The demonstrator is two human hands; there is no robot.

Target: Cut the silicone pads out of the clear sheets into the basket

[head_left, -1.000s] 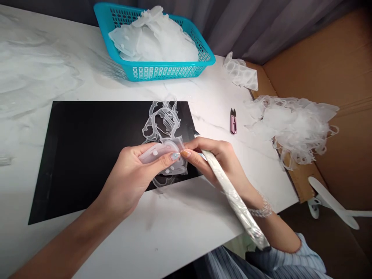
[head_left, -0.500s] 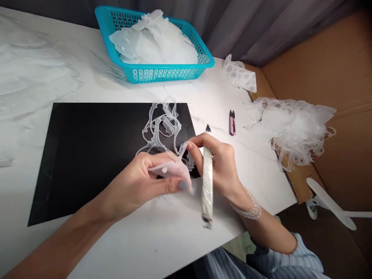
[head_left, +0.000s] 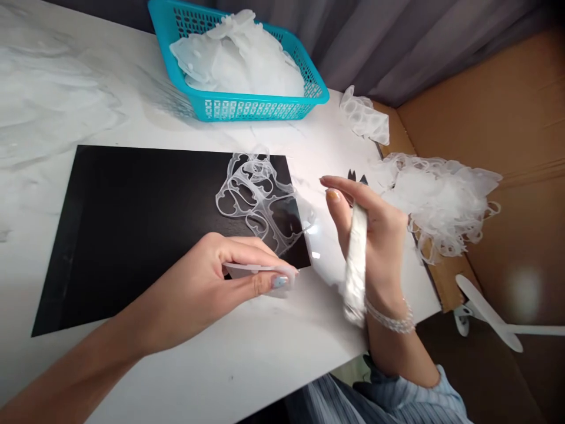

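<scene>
Between the thumb and fingers of my left hand (head_left: 220, 282) is a translucent white piece (head_left: 282, 288), held edge-on near the black mat's front edge. My right hand (head_left: 375, 235) is raised at the right with thumb and index finger apart, and a knife with a wrapped, silvery-white handle (head_left: 356, 259) rests in its other fingers. A thin, clear frame of loops and cut-outs (head_left: 260, 197) lies on the right part of the black mat (head_left: 145, 206). The small snips (head_left: 351, 176) are mostly hidden behind my right hand.
At the back stands a turquoise basket (head_left: 260, 107) heaped with translucent pieces. Clear scraps (head_left: 441, 194) pile up at the right by a cardboard box (head_left: 477, 106). One perforated sheet (head_left: 364, 118) lies behind them. More translucent sheets (head_left: 48, 100) cover the far left.
My right hand has moved right with the knife, away from my left hand, and let go of the clear frame. The frame now lies spread on the mat's right side.
</scene>
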